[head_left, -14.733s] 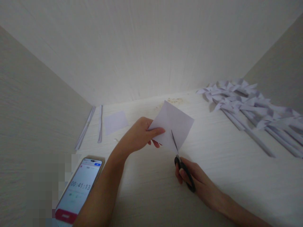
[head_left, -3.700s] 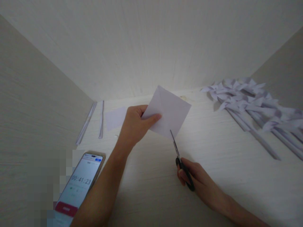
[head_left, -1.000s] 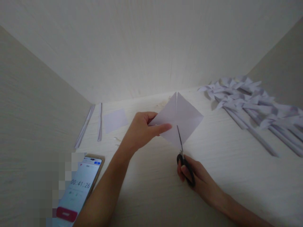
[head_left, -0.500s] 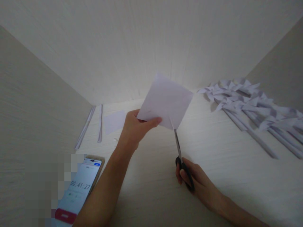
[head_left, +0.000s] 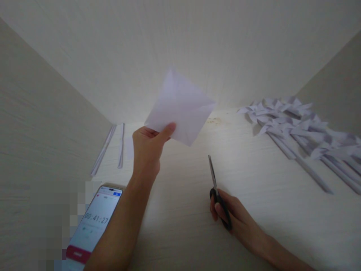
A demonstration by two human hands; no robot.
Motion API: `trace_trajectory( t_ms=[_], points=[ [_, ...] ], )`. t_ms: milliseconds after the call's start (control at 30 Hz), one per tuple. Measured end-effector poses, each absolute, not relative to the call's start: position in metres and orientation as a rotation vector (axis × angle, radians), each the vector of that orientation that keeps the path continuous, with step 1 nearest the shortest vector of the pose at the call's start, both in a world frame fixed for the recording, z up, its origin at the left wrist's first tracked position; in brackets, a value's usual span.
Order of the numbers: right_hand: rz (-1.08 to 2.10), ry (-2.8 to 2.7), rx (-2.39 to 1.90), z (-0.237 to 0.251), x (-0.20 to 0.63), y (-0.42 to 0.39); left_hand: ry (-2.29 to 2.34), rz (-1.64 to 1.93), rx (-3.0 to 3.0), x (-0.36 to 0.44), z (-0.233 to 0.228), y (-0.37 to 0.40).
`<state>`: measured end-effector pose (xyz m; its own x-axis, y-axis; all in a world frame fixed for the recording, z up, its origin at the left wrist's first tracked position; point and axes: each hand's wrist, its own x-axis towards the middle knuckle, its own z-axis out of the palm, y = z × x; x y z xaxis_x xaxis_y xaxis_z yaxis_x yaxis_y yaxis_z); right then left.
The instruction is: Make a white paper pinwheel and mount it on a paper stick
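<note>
A square sheet of white paper (head_left: 183,107) is pinched at its lower left edge between the thumb and fingers of my left hand (head_left: 150,146). Faint crease lines run across it, and it is raised above the surface with one corner pointing up. My right hand (head_left: 231,212) grips a pair of scissors (head_left: 217,195) by the black handles, the blades together and pointing up and away. A gap separates the scissor tips from the paper. Behind my left wrist, another piece of white paper (head_left: 129,148) lies partly hidden.
Several white paper pinwheels (head_left: 307,128) on rolled paper sticks lie in a pile at right. Two thin paper strips (head_left: 121,146) lie at left. A phone (head_left: 94,222) showing a timer is beside my left forearm. Walls (head_left: 180,37) enclose the back and sides.
My left hand has moved the paper left and upward, off the scissor tips. The right hand and scissors have stayed almost in place.
</note>
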<state>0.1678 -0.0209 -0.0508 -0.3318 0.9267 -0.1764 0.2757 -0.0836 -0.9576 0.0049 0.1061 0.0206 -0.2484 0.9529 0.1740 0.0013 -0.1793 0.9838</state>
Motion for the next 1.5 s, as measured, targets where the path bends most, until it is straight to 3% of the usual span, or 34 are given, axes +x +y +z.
trace_trajectory(
  t_ms=[400,667,1500],
  points=[
    [1.456,-1.629,-1.303,-0.05,0.168,-0.02,1.307,1.549,1.433,0.007,0.018,0.105],
    [1.485,-1.617,-1.303,-0.046,0.168,-0.02,1.562,1.38,1.641,0.0,0.017,0.105],
    [1.625,-1.481,-1.235,-0.046,0.172,-0.023,1.548,1.186,1.696,0.004,0.029,0.096]
  ],
)
